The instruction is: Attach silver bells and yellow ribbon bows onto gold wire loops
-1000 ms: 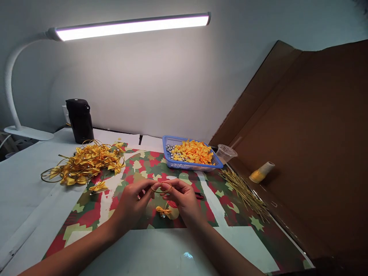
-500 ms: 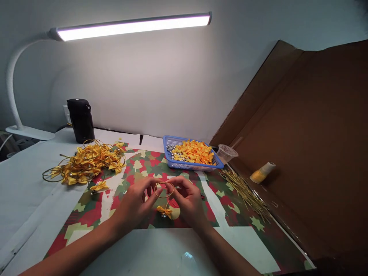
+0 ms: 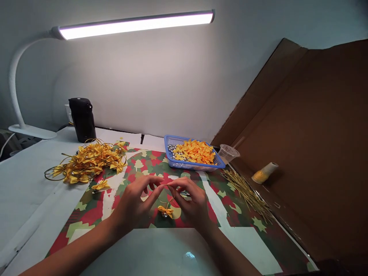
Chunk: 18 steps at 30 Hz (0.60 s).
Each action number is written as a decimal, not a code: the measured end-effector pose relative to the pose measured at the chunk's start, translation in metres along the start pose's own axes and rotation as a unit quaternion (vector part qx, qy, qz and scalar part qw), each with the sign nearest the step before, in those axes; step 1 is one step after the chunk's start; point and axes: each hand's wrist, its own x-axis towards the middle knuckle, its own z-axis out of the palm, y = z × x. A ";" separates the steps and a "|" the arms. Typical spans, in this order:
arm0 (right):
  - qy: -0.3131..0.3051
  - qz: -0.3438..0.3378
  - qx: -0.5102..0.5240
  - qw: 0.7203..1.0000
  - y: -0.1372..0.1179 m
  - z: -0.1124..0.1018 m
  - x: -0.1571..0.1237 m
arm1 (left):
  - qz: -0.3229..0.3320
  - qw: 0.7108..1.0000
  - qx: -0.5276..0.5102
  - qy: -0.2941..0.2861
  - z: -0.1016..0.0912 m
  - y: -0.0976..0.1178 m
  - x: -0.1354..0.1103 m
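A gold cord (image 3: 173, 198) hangs in a thin loop below the meeting fingertips, carrying a yellow ribbon bow (image 3: 165, 209) with a small silver bell (image 3: 165, 215). My right hand (image 3: 191, 199) pinches the cord's upper part between thumb and index finger. From the other side, my left hand (image 3: 138, 195) brings its curled fingers to the same spot; its thumb tip touches the cord beside the right fingertips, and a small gap shows under its index finger. The cord's ends are too small to make out. Bow and bell are just above or on the patterned sheet (image 3: 152, 159).
Finished-looking bows on gold cord (image 3: 92, 161) lie heaped at left, near a black flask (image 3: 82, 120). A blue basket (image 3: 195, 165) holds orange-yellow bows and silver bells. Right of it are a plastic cup (image 3: 229, 153), gold cord lengths (image 3: 248, 193) and a cardboard wall (image 3: 316, 134).
The round cord loop held up between both hands has dropped out of its open ring shape. My fingertips have come closer together, and the left index finger has lifted slightly.
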 end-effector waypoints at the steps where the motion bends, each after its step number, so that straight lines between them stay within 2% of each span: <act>1: -0.002 -0.005 -0.003 1.000 0.000 0.000 0.000 | 0.003 1.000 -0.003 0.000 0.000 0.000 0.001; 7: -0.009 -0.019 -0.014 1.000 0.002 -0.002 0.001 | 0.014 1.000 -0.009 0.017 -0.001 0.001 0.003; 18: -0.026 0.000 -0.012 1.000 0.005 -0.003 0.001 | 0.002 1.000 -0.013 0.011 -0.002 0.001 0.003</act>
